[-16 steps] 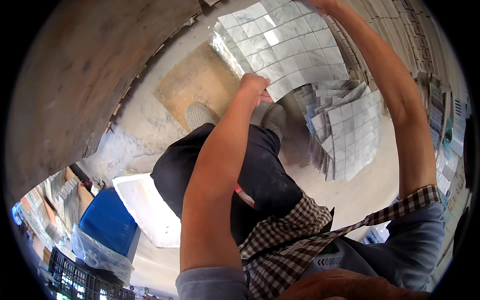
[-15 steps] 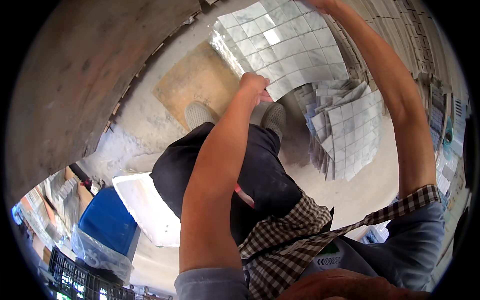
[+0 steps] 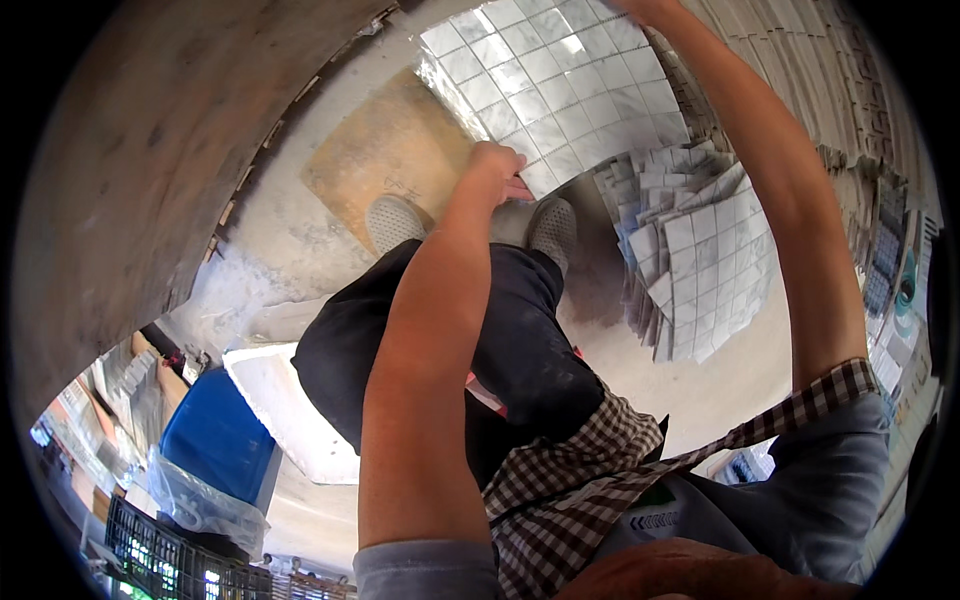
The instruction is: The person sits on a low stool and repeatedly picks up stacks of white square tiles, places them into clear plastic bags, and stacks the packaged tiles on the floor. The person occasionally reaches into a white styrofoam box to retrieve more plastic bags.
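A sheet of white and grey marbled mosaic tile (image 3: 560, 85) is stretched between my hands beyond my feet, its squares shiny with reflected light. My left hand (image 3: 497, 172) pinches its near left corner, thumb on top and fingers beneath. At the far right corner, my right hand (image 3: 645, 8) is closed by the edge of the sheet, partly cut off at the top of the view. Below and to the right of the sheet, a fanned stack of similar tile sheets (image 3: 712, 270) stands on the floor.
A tan board (image 3: 375, 150) lies on the floor beside my feet. A large brown wooden panel (image 3: 150, 150) fills the left. At lower left are a blue plastic seat (image 3: 220, 435), a white slab (image 3: 300, 420) and a black crate (image 3: 170, 550). Stacked tile sheets (image 3: 800, 80) line the right.
The tile sheet has shifted slightly left in view, along with both hands, and its reflections have changed. Both hands keep hold of its corners.
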Demonstrator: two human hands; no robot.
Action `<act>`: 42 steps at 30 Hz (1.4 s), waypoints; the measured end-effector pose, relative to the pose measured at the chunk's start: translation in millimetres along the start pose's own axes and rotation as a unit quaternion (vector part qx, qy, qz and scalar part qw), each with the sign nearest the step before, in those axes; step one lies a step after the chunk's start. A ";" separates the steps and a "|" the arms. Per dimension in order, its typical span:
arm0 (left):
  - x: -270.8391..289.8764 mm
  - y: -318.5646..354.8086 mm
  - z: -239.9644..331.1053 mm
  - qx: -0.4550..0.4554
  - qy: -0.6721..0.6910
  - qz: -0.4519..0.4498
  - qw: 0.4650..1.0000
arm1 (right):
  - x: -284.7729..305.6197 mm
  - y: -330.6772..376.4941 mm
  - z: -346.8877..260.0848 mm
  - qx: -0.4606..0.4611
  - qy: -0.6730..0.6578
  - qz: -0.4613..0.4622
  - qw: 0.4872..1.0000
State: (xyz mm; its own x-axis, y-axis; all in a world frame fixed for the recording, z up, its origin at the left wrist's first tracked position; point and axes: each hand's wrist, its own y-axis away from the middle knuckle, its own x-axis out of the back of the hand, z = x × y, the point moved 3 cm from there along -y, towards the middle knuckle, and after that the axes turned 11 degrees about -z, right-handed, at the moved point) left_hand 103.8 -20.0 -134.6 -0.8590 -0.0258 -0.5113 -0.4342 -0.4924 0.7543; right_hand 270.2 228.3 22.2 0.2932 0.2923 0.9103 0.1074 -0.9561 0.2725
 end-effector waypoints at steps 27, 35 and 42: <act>-26.3 -1.9 16.2 -0.019 -0.312 0.116 0.943 | -128.0 31.5 206.5 -0.073 -0.053 -0.027 0.996; -19.1 -13.2 18.2 -0.046 -0.487 0.087 0.868 | -125.3 35.2 201.5 -0.079 -0.080 -0.011 0.994; -27.5 -20.6 18.3 -0.055 -0.629 0.000 0.775 | -113.3 43.1 196.7 -0.088 -0.082 -0.037 0.992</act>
State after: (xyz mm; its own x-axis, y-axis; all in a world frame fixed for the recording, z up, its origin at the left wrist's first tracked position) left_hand 131.4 6.8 -128.5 -0.4728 0.8097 0.3477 -0.4680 -0.5651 0.6794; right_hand 428.4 157.4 -130.5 0.4421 0.3470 0.8271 -0.0289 -0.9161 0.3998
